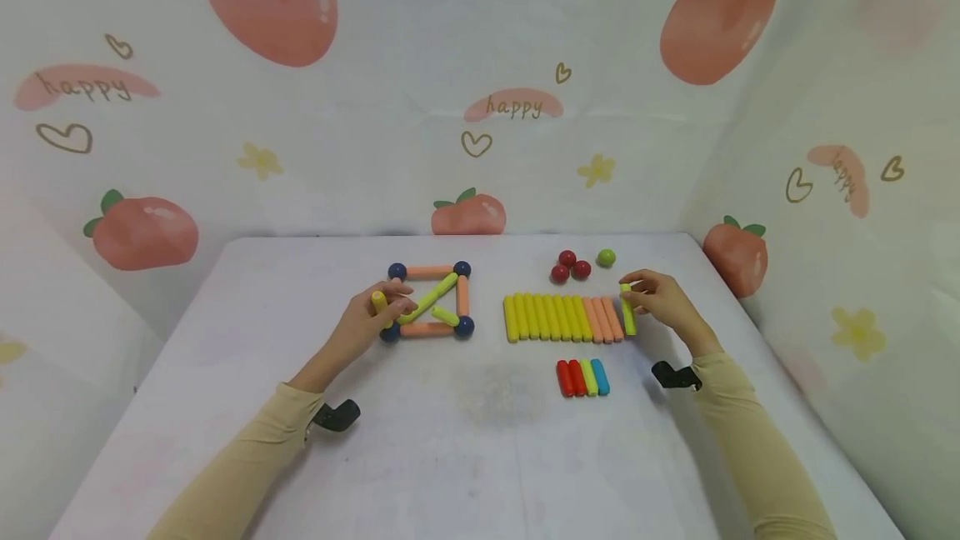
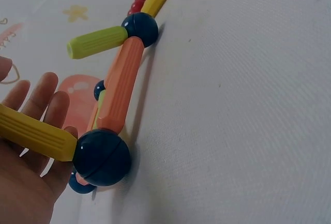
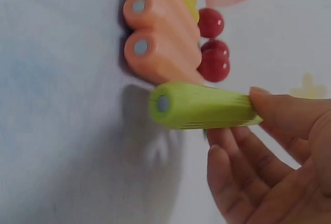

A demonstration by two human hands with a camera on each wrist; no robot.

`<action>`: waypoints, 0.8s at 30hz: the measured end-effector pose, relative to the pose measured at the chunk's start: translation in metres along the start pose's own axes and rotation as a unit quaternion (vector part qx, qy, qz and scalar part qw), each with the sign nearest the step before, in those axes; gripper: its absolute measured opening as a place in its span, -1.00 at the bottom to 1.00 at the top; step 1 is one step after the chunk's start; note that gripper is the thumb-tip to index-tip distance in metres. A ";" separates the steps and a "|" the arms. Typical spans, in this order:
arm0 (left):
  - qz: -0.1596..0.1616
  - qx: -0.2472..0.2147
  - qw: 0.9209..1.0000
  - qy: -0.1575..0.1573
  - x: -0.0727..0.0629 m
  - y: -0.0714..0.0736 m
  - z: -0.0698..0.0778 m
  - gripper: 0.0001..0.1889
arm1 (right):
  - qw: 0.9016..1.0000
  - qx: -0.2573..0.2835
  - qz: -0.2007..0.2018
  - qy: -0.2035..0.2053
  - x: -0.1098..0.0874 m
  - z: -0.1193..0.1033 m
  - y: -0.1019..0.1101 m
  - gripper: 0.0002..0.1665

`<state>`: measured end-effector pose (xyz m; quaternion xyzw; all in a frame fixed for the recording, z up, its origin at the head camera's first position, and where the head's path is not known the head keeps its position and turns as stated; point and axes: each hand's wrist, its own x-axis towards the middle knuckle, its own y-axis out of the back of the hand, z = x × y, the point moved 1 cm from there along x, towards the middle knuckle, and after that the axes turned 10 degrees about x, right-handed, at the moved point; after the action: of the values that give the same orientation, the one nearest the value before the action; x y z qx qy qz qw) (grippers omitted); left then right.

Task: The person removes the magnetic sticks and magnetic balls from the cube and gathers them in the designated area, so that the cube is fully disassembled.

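Over the near-left corner of a square frame of orange magnetic rods [image 1: 427, 328] and dark blue balls [image 1: 464, 326], my left hand [image 1: 358, 322] loosely surrounds an upright yellow rod [image 2: 39, 135]. That rod's lower end meets the corner ball [image 2: 102, 158]; my fingers stay extended beside it. A yellow-green rod [image 1: 429, 298] crosses the square diagonally. From the near-right ball rises a short green rod [image 2: 97, 42]. My right hand [image 1: 666, 300] pinches another green rod [image 3: 207, 106] between thumb and fingers, just right of a row of rods.
Yellow rods [image 1: 547, 317] and a few orange rods [image 1: 602, 319] lie side by side in that row. Behind it sit three red balls [image 1: 567, 259] and a green ball [image 1: 606, 257]. Shorter red [image 1: 566, 378], green [image 1: 588, 377] and blue rods [image 1: 600, 377] lie nearer me.
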<state>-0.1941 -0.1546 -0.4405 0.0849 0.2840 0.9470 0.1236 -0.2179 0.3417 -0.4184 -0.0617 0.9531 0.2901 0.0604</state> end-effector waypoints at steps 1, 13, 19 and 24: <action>-0.001 0.001 1.000 0.001 -0.001 0.001 0.003 -0.64 | 1.000 -0.004 -0.003 -0.003 0.001 0.001 0.001 -0.51; -0.007 0.005 1.000 -0.006 -0.014 0.008 0.035 -0.67 | 0.999 -0.009 -0.021 -0.038 0.007 0.015 -0.001 -0.57; -0.005 0.002 1.000 -0.006 -0.014 0.008 0.036 -0.66 | 0.999 -0.026 -0.015 -0.041 0.009 0.015 -0.004 -0.56; -0.006 0.005 1.000 -0.007 -0.012 0.008 0.032 -0.67 | 0.998 -0.018 -0.017 -0.051 0.009 0.015 -0.005 -0.56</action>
<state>-0.1771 -0.1482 -0.4106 0.0908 0.2885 0.9442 0.1305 -0.2249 0.3449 -0.4346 -0.0644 0.9424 0.3084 0.1125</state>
